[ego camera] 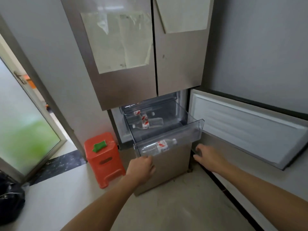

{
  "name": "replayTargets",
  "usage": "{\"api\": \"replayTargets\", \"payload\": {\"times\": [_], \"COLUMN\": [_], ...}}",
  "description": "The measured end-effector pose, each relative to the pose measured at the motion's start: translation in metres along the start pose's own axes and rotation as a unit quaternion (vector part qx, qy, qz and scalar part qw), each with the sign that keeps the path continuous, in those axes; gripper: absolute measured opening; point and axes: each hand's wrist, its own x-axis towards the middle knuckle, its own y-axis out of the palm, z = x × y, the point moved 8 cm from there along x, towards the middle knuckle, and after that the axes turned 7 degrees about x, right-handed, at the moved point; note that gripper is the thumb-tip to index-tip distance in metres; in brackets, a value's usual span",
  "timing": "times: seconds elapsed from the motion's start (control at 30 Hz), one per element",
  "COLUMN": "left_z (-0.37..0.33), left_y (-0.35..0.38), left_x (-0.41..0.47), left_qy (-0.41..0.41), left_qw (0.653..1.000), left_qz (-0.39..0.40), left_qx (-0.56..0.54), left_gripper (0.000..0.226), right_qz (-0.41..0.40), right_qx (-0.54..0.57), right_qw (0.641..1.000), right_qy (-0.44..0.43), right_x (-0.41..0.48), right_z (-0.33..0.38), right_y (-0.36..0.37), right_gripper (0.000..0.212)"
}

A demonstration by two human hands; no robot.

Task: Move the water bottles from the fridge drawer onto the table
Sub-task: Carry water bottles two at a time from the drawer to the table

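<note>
The left hand (141, 165) grips the front lip of the pulled-out drawer (168, 140); the right hand (206, 155) hangs open, empty. Every bottle (158, 145) in view lies in the fridge drawers, so I judge none moved; no bench shows.

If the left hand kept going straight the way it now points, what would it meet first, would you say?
The left hand points up at the clear front wall of the pulled-out drawer. Its fingertips look to be at that wall's lower edge already, so it would likely meet that first, with a lying water bottle just behind. Depth is uncertain.
</note>
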Motion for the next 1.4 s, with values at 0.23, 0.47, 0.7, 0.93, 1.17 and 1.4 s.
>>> {"api": "replayTargets", "payload": {"times": [0.23, 0.47, 0.7, 0.93, 1.17, 1.4], "left_z": [0.039, 0.091, 0.085, 0.076, 0.061, 0.051], "left_y": [0.011, 0.03, 0.098, 0.161, 0.185, 0.189], "left_x": [0.079, 0.191, 0.264, 0.297, 0.299, 0.304], "left_qy": [-0.033, -0.06, -0.04, -0.033, -0.005, 0.024], "left_qw": [0.999, 0.996, 0.979, 0.923, 0.866, 0.881], "left_qz": [-0.01, -0.004, 0.161, 0.311, 0.439, 0.434], "left_qx": [-0.019, -0.071, -0.118, -0.222, -0.239, -0.186], "left_gripper": [0.025, 0.024, 0.034, 0.043, 0.061, 0.067], "right_qz": [0.003, 0.029, 0.089, 0.186, 0.23, 0.248], "right_qx": [-0.01, 0.018, 0.025, 0.012, 0.042, 0.048], "right_qw": [0.998, 0.995, 0.992, 0.978, 0.966, 0.963], "right_qy": [-0.068, -0.093, -0.088, -0.09, -0.111, -0.092], "right_x": [0.117, 0.236, 0.315, 0.375, 0.399, 0.409], "right_z": [0.021, 0.044, 0.029, 0.012, 0.012, 0.0], "right_y": [-0.001, 0.011, 0.05, 0.11, 0.151, 0.154], "right_gripper": [0.028, 0.033, 0.029, 0.028, 0.023, 0.031]}}
